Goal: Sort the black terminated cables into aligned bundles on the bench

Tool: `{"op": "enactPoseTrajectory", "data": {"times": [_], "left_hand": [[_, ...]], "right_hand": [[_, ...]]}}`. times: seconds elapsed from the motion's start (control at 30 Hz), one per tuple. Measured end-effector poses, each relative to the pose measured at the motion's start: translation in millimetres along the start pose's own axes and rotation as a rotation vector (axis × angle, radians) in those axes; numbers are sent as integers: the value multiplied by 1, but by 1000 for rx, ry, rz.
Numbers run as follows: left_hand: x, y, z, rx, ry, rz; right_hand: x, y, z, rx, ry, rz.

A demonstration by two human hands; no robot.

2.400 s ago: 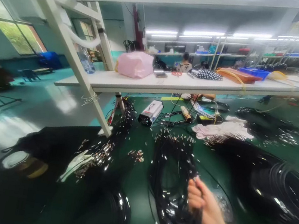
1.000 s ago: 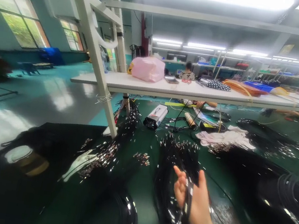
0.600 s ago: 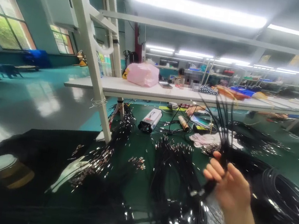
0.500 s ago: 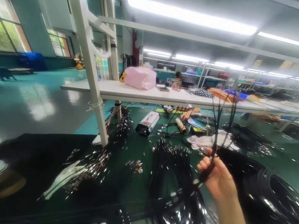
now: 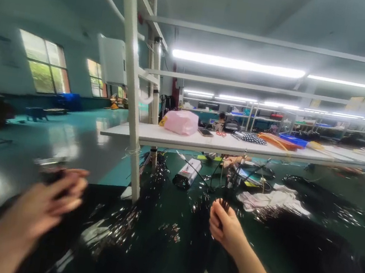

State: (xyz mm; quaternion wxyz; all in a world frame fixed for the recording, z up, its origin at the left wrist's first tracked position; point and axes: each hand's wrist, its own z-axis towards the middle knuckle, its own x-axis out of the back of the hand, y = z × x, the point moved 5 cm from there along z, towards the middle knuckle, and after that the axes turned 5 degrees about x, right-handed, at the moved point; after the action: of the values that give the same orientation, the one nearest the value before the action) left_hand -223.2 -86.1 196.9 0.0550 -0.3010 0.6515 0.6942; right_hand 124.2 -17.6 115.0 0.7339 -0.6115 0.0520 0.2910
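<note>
My right hand [image 5: 230, 229] is closed around a bunch of black cables [image 5: 229, 187], whose ends fan out above the fist. On the left, my left hand [image 5: 49, 208] is smeared by motion; its fingers are curled around the dark ends of black cables [image 5: 53, 174] with bright metal tips showing. Between the hands, on the dark green work surface, lies a small pile of metal-tipped pieces [image 5: 172, 232]. More black cables with shiny ends [image 5: 120, 226] are heaped near the left hand. Large dark coils [image 5: 316, 254] lie to the right of my right hand.
A white shelf [image 5: 155, 136] on a pale metal frame [image 5: 134, 69] crosses ahead, carrying a pink bag [image 5: 181, 122], a phone [image 5: 206, 132] and a blue tray [image 5: 292, 140]. Beneath it are a silver box [image 5: 188, 173], a crumpled cloth [image 5: 274, 199] and another person's hand [image 5: 232, 161].
My left hand has come into view at the left. My right hand has moved left and slightly down with the cables. The view has tilted up, so the shelf sits lower.
</note>
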Motion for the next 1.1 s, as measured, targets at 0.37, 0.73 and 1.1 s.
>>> {"op": "enactPoseTrajectory", "data": {"times": [0.37, 0.73, 1.1], "left_hand": [[-197, -66, 7, -253, -421, 124], [-231, -89, -4, -60, -649, 33], [-222, -110, 6, 0, -605, 62]], "right_hand": [[-48, -17, 15, 177, -145, -261], [-29, -8, 1, -83, -355, -211], [-26, -12, -3, -118, -378, -349]]}}
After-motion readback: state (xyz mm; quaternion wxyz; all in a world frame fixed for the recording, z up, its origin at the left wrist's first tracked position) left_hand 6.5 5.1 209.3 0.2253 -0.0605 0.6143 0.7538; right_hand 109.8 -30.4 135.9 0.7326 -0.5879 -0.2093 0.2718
